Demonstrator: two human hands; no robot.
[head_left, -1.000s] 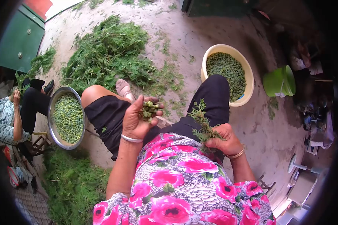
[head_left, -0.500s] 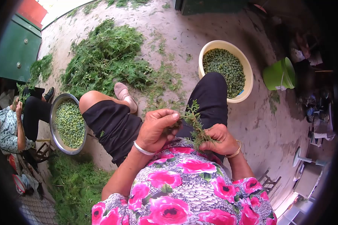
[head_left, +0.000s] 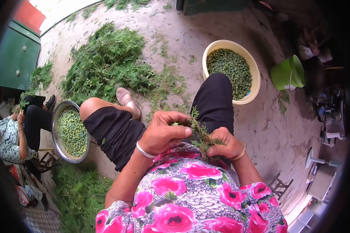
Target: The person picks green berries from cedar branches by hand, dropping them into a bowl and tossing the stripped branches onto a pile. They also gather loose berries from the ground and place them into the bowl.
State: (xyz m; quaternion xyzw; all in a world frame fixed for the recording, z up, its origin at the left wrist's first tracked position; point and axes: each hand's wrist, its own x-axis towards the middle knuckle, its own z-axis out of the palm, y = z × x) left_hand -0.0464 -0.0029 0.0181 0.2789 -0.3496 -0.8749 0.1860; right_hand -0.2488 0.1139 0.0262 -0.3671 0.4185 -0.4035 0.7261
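Note:
My right hand (head_left: pixel 226 143) pinches a leafy evergreen sprig (head_left: pixel 201 136) over my lap, the stem end between thumb and fingers. Close by on the left, my left hand (head_left: pixel 164 131) is curled, its fingertips touching the upper part of the sprig. Small green berries (head_left: pixel 175 124) show partly in the gap between its thumb and fingers; the rest of the palm is hidden. A cream basin (head_left: pixel 257 77) filled with round green berries stands beyond my right knee. By my left knee is a metal basin (head_left: pixel 55 134) of lighter green berries.
A big heap of cut evergreen branches (head_left: pixel 105 62) lies ahead on the floor, and another green pile (head_left: pixel 79 194) is at lower left. At far left another person (head_left: pixel 11 134) sits holding a sprig. A lime-green bucket (head_left: pixel 286 73) stands at right.
My left hand's fingers have reached over to the sprig and its thumb has lowered. The sprig is turned a little in my right hand. The view has shifted slightly.

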